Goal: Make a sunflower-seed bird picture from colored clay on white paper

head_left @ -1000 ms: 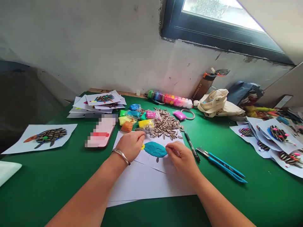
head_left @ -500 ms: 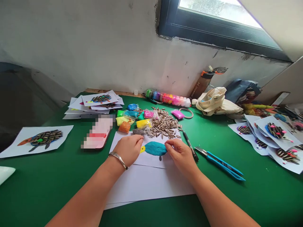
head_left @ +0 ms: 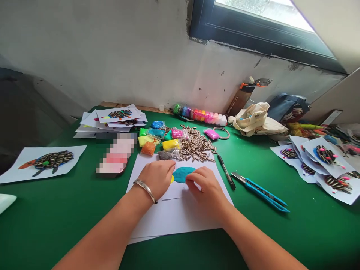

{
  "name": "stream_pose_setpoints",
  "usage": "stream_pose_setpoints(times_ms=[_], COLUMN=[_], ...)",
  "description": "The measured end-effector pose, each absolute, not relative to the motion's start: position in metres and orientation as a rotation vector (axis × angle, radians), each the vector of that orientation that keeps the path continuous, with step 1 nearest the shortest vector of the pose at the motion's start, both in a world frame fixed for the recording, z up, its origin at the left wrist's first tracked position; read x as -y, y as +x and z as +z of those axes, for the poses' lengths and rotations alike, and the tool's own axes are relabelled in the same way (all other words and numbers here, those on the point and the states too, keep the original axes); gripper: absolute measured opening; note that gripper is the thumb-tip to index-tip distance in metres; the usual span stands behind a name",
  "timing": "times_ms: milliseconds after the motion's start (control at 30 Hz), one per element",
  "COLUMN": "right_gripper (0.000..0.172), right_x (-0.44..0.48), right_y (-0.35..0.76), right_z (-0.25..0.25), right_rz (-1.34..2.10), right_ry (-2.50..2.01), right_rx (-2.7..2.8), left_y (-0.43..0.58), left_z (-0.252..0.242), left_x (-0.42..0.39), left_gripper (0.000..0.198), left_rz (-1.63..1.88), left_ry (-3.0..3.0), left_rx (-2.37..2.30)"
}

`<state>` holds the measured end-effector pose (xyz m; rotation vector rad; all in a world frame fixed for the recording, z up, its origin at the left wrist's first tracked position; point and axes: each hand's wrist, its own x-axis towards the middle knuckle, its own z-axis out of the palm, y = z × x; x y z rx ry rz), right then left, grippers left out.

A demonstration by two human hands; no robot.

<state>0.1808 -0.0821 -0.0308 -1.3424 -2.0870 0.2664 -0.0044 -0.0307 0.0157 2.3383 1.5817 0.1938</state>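
Left hand (head_left: 158, 175): curled at the yellow head (head_left: 172, 179), can't tell if pinching
Right hand (head_left: 207, 189): just slid left and nearer, fingers bent, grip hidden
Blue clay (head_left: 182, 174): on white paper (head_left: 174, 217), between both hands
Dark leg: out of view now, so I can't check it remotely

You face a scuffed grey wall (head_left: 112, 52) beyond the far edge of your green surface (head_left: 53, 213). Dark-framed window (head_left: 253, 33) above that edge's right half; ragged plaster beneath, glass bright with daylight. Wooden strip (head_left: 152, 109) along far edge, left part. Past left edge: shadow.
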Motion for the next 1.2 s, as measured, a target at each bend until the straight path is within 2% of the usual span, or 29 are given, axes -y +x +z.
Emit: stream_pose_setpoints(times_ms=[267,567,800,1200], right_gripper=[0.02,0.022,0.016,0.024], right_x=[0.083,0.086,0.092,0.092], right_y=[0.172,0.169,0.169,0.179], right_z=[-0.035,-0.034,-0.032,-0.024], right_rz=[-0.015,-0.13,-0.085,0.08], right_ry=[-1.335,-1.319,-1.282,-1.318], right_rx=[2.243,2.332,2.38,2.26], left_y=[-0.005,-0.004,-0.004,-0.004], left_z=[0.008,0.008,0.007,0.004], left_x=[0.031,0.032,0.031,0.033], left_gripper=[0.029,0.027,0.028,0.027], left_rz=[0.167,0.12,0.114,0.102], left_ry=[2.414,2.436,2.434,2.445], left_rx=[-1.473,-1.434,-1.431,-1.428])
